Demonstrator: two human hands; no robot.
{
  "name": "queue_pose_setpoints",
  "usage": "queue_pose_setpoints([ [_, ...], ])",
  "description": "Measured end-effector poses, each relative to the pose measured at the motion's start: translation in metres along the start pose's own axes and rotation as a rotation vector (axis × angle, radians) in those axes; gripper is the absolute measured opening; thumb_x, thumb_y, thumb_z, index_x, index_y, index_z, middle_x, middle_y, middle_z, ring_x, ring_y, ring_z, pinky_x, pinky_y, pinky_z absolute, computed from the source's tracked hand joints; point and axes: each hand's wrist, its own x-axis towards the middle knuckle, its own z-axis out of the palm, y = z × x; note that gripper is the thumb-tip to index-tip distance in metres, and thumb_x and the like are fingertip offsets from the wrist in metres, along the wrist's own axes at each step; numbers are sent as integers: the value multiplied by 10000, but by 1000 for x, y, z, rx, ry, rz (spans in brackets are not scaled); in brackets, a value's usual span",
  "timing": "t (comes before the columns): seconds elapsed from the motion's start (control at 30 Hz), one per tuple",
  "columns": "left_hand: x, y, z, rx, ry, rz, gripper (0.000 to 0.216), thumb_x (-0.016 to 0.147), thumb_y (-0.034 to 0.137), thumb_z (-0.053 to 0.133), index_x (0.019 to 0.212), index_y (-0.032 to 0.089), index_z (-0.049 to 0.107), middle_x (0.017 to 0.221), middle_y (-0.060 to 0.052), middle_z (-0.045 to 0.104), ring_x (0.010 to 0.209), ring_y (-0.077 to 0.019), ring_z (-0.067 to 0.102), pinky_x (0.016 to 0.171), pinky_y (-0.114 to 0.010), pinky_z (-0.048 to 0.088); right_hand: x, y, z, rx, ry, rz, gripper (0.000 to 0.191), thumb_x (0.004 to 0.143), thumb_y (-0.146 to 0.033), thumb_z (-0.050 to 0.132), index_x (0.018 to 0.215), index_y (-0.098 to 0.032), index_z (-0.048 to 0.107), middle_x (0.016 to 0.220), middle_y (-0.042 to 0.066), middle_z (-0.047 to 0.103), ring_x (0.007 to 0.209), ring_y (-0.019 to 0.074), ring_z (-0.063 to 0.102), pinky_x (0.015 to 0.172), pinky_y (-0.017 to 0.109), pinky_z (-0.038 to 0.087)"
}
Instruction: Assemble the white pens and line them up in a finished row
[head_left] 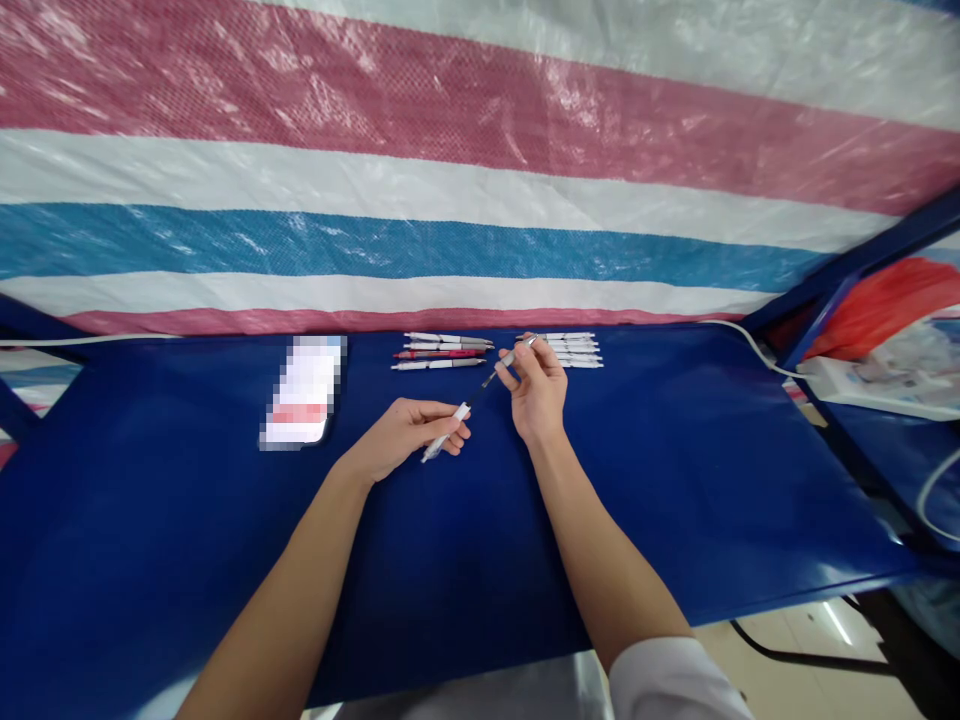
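Observation:
My left hand is closed around the white barrel of a pen, which slants up to the right. A thin dark refill sticks out of the barrel's upper end. Between the fingers of my right hand is the pen's greyish front section, apart from the barrel and roughly in line with it. The refill's tip lies close to that section; whether it is inside cannot be made out. Behind my hands, several pens, mostly white and one red, lie in a left group. More white pens lie partly behind my right hand.
A blue tabletop spreads under everything. A phone with a blurred screen lies to the left. Striped plastic sheeting hangs along the back edge. At the right are a red plastic bag, a white cable and a blue frame post.

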Motion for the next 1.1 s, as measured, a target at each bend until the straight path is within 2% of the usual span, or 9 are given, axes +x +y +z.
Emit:
queue_pose_setpoints([
  [0.4, 1, -1, 0, 14, -2, 23, 266, 824, 373, 742, 1001, 176, 767, 883, -73, 762, 711, -156, 711, 706, -260, 573, -4, 0, 0, -67, -53, 24, 317, 617, -291, 837, 884, -239, 676, 752, -62, 656, 746, 140, 726, 643, 253, 627],
  [0.73, 2, 0, 3, 31, 40, 67, 276, 812, 393, 747, 982, 177, 771, 871, -71, 763, 716, -166, 708, 733, -294, 584, -14, 7, 1, -174, -193, 10, 260, 647, -279, 837, 881, -240, 731, 825, -36, 715, 732, 144, 740, 623, 233, 622],
  [1.0, 6, -5, 3, 38, 142, 122, 322, 786, 402, 768, 1019, 180, 764, 907, -61, 767, 742, -177, 721, 797, -327, 596, -18, 12, -2, -279, -272, 6, 312, 684, -331, 809, 973, -237, 739, 896, 3, 766, 814, 191, 750, 751, 347, 640],
  [1.1, 7, -8, 3, 6, 164, 111, 357, 764, 404, 789, 1037, 176, 760, 917, -68, 772, 777, -196, 736, 843, -350, 593, -18, 13, -3, -292, -272, -21, 323, 690, -350, 802, 983, -234, 729, 900, 9, 773, 816, 193, 749, 749, 349, 641],
])
